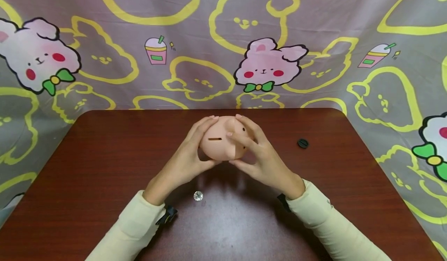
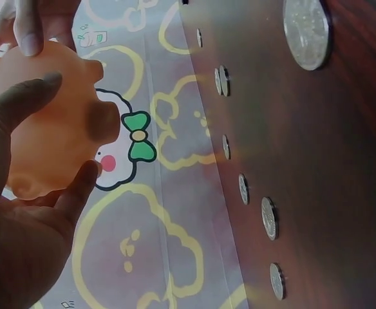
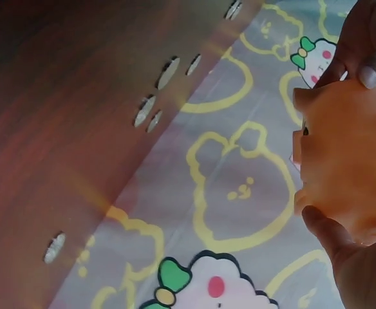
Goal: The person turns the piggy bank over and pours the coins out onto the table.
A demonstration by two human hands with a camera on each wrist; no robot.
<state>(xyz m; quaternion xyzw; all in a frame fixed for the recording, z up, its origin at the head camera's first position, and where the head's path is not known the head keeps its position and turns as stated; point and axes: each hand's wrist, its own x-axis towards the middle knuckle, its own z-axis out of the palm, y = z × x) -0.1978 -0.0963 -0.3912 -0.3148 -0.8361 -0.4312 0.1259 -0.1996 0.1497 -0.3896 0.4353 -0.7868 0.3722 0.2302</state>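
Both hands hold a pink piggy bank (image 1: 216, 150) up off the table, its coin slot facing up and its eyes toward the right. The left hand (image 1: 186, 156) grips the tail end, thumb along the near side and fingers over the far side. Around the head end curls the right hand (image 1: 263, 158), one finger resting on top near an ear. Stubby feet (image 2: 103, 122) point down toward the table in the left wrist view. One silvery coin (image 1: 198, 196) lies on the table nearer the body; several more coins (image 2: 270, 219) appear below the bank in the wrist views.
A round black plug (image 1: 303, 143) with a raised bar lies on the brown table (image 1: 104, 164), right of the hands. Behind and beside the table hangs a grey cloth (image 1: 206, 32) with cartoon rabbits. Wrist straps (image 1: 167, 215) show at the cuffs.
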